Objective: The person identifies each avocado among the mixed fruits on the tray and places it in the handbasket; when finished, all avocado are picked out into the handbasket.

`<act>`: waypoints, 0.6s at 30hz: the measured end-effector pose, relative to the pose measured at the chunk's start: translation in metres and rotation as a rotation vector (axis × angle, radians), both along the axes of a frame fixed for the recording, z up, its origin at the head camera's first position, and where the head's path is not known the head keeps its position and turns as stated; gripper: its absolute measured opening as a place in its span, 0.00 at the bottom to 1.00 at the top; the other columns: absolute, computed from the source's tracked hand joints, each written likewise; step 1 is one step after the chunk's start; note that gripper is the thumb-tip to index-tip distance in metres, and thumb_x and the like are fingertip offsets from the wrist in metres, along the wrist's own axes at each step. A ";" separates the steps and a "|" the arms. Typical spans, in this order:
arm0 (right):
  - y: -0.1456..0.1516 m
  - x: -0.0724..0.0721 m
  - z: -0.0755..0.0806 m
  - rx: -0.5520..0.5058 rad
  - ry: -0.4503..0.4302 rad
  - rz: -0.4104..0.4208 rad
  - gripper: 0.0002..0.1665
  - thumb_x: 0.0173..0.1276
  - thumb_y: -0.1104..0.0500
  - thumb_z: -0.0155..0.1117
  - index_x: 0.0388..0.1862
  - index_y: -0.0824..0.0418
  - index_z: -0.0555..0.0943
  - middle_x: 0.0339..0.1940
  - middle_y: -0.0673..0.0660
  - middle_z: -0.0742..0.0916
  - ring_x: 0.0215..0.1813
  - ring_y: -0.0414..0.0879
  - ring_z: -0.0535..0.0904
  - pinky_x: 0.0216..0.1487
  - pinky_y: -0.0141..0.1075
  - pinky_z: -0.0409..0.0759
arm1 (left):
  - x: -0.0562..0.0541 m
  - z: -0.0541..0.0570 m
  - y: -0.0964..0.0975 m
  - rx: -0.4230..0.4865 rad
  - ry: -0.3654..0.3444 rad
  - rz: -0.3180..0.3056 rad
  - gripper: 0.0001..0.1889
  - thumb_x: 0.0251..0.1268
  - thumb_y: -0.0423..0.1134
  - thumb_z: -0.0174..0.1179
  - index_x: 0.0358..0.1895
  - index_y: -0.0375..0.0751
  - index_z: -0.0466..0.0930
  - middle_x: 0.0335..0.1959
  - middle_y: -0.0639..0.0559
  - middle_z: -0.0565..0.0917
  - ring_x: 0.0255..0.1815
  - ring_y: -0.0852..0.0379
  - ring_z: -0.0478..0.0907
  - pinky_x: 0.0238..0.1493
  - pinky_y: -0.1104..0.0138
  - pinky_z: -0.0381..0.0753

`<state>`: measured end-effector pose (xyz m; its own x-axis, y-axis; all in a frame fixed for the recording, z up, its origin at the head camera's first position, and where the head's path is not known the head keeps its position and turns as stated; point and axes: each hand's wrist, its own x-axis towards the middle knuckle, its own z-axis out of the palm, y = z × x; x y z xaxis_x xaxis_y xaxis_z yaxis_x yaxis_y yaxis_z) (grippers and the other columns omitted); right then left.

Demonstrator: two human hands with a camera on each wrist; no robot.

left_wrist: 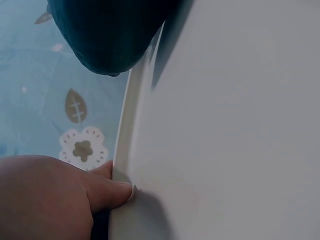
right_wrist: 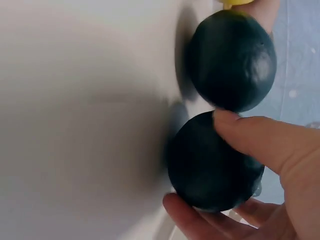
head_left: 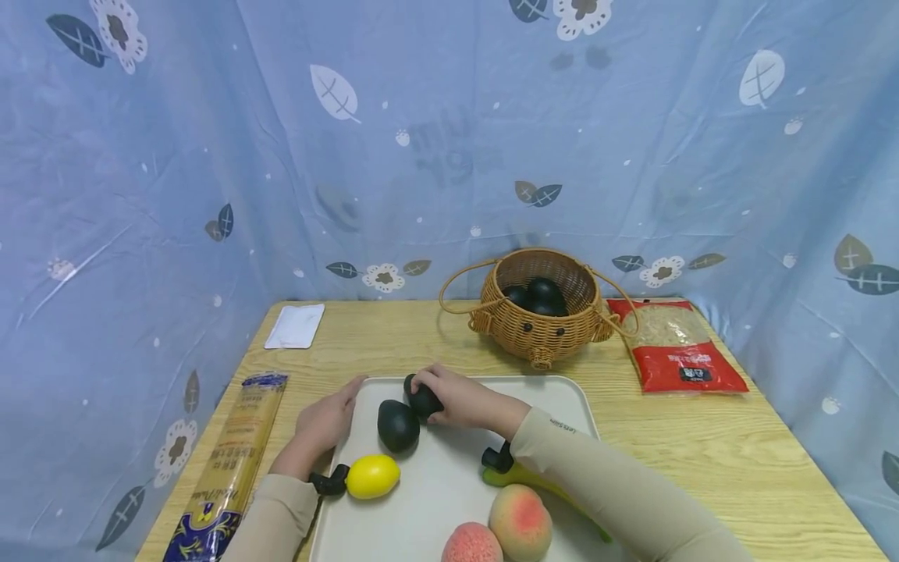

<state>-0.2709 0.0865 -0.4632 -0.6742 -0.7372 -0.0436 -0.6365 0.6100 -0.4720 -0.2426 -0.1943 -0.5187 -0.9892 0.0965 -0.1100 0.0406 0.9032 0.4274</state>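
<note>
On a white tray [head_left: 431, 488], my right hand [head_left: 460, 396] grips a dark avocado [right_wrist: 212, 162], thumb on one side and fingers on the other. A second dark avocado [head_left: 397, 426] lies right beside it, nearer my left hand [head_left: 325, 421]. That left hand pinches the tray's left rim, its thumb [left_wrist: 112, 192] over the edge in the left wrist view. Close to the left wrist sits a yellow lemon [head_left: 372, 477]. Two peaches [head_left: 520, 521] lie at the tray's near side, and a banana [head_left: 495, 477] is partly hidden under the right forearm.
Behind the tray stands a wicker basket [head_left: 516, 332] with looped handles, holding dark avocados [head_left: 545, 295]. A red food bag [head_left: 688, 363] lies to its right. At left are a long pasta packet [head_left: 235, 460] and a white packet [head_left: 295, 326]. A blue curtain [head_left: 435, 140] hangs around the table.
</note>
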 end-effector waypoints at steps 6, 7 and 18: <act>0.001 0.002 0.000 0.039 -0.008 0.016 0.30 0.71 0.65 0.72 0.68 0.47 0.76 0.76 0.63 0.70 0.68 0.62 0.78 0.67 0.52 0.78 | -0.001 0.001 0.002 -0.005 0.014 -0.001 0.27 0.86 0.41 0.43 0.83 0.49 0.62 0.69 0.36 0.79 0.63 0.31 0.79 0.61 0.36 0.76; 0.002 0.002 0.000 0.047 -0.001 0.020 0.31 0.72 0.65 0.71 0.70 0.46 0.76 0.78 0.64 0.69 0.69 0.63 0.77 0.67 0.52 0.78 | -0.001 0.001 0.002 -0.008 0.015 -0.001 0.27 0.86 0.40 0.43 0.83 0.49 0.62 0.69 0.36 0.79 0.63 0.31 0.79 0.61 0.36 0.76; 0.016 0.001 0.010 -0.052 0.047 -0.020 0.31 0.73 0.66 0.70 0.72 0.52 0.76 0.79 0.69 0.67 0.69 0.65 0.77 0.66 0.53 0.79 | -0.001 -0.003 0.001 -0.013 -0.001 0.011 0.27 0.86 0.40 0.43 0.83 0.50 0.61 0.71 0.36 0.76 0.66 0.31 0.77 0.61 0.37 0.76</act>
<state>-0.2695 0.1022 -0.4537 -0.6896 -0.7238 0.0262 -0.6462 0.5985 -0.4735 -0.2437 -0.1936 -0.5222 -0.9901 0.0843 -0.1126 0.0302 0.9092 0.4154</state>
